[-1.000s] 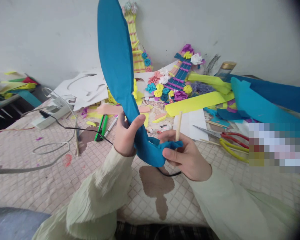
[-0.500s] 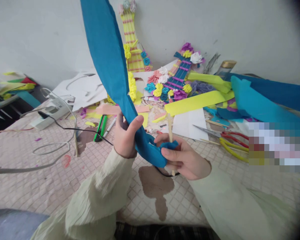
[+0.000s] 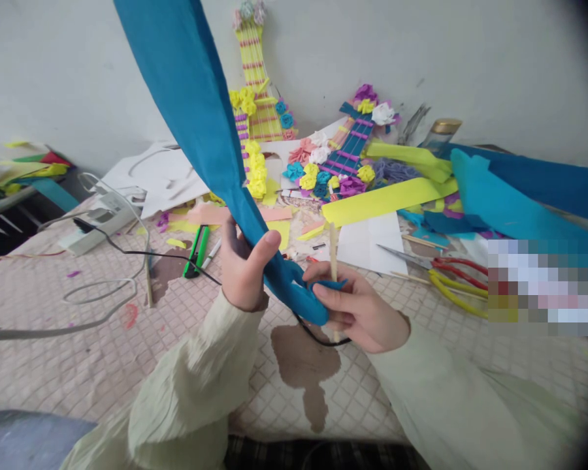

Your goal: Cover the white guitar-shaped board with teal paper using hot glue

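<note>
A long blue crepe paper strip (image 3: pixel 191 104) rises from my hands toward the upper left. My left hand (image 3: pixel 245 264) grips its narrowed part, thumb in front and fingers behind. Its lower end curls round toward my right hand (image 3: pixel 360 307), where thumb and fingers pinch the folded blue tip. A thin wooden stick (image 3: pixel 333 251) stands upright between the fingers of my right hand. Behind them lie paper flowers (image 3: pixel 318 155) and a small blue stringed craft piece (image 3: pixel 355 140).
Scissors (image 3: pixel 451 267) with red and yellow handles lie at the right. A green cutter (image 3: pixel 196 251) and a power strip (image 3: pixel 98 222) are at the left, with cables. A yellow paper strip (image 3: pixel 387 202) and a glass jar (image 3: pixel 441 135) are farther back.
The upper part of the blue strip has swung to the left, and its lower loop has shifted slightly. Both hands keep nearly the same place and grip.
</note>
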Demonstrator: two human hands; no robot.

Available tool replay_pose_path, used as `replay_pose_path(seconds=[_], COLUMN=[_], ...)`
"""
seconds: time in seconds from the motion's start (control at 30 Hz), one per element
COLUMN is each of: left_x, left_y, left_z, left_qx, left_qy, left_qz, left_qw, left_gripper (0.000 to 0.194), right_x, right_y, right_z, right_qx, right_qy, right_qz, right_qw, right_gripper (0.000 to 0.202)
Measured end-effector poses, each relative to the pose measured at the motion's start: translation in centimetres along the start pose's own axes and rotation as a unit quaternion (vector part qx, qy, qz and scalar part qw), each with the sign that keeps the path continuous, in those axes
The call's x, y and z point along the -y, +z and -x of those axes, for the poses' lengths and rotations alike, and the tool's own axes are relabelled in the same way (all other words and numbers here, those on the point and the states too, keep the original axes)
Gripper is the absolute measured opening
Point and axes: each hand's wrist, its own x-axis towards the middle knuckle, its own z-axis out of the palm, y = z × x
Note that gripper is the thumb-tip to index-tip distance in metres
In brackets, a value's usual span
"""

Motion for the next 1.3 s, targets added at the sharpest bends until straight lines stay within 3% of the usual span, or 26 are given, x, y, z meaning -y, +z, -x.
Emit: replay_pose_path(seconds=[0.17, 0.37, 0.53, 0.63, 0.77, 0.97, 1.07, 1.13, 1.23, 1.3], left_x=[0.1, 0.2, 0.1, -0.1, -0.8, -0.9, -0.2, 0.4, 0.9, 1.0], left_y=[-0.2, -0.2, 0.1, 0.3, 0.7, 1.3, 0.9, 0.3, -0.4, -0.5], left_z=[0.0, 0.1, 0.3, 0.5, 0.6, 0.2, -0.2, -0.5, -1.0, -1.2], left_qx=[0.004, 0.016, 0.018, 0.026, 0.034, -0.04, -0.061, -0.033, 0.002, -0.015], left_qy=[0.008, 0.021, 0.028, 0.021, -0.015, -0.012, -0.04, -0.055, -0.071, -0.084], left_qz=[-0.01, -0.001, 0.014, 0.054, 0.126, 0.196, 0.219, 0.215, 0.205, 0.204], left_qw=[1.0, 1.0, 0.999, 0.998, 0.991, 0.98, 0.973, 0.975, 0.976, 0.975], left_gripper=[0.048, 0.049, 0.049, 0.047, 0.046, 0.041, 0.038, 0.036, 0.035, 0.034], right_x=[0.0, 0.1, -0.4, -0.6, -0.6, 0.8, 2.5, 3.7, 4.5, 4.5], right_y=[0.0, -0.1, 0.2, 0.4, 0.2, -0.4, -1.6, -3.4, -7.6, -10.2], right_z=[0.0, 0.1, -0.1, -0.1, -0.1, 0.1, 0.7, 1.6, 3.4, 4.6], right_qx=[0.018, 0.01, -0.023, -0.066, -0.152, -0.209, -0.228, -0.257, -0.291, -0.294], right_qy=[0.035, 0.007, -0.006, -0.061, -0.176, -0.238, -0.244, -0.222, -0.168, -0.116], right_qz=[-0.005, -0.01, 0.066, 0.126, 0.206, 0.287, 0.388, 0.487, 0.654, 0.729], right_qw=[0.999, 1.0, 0.998, 0.988, 0.951, 0.904, 0.859, 0.804, 0.678, 0.607], right_gripper=[0.016, 0.018, 0.026, 0.027, 0.023, 0.026, 0.031, 0.03, 0.023, 0.02])
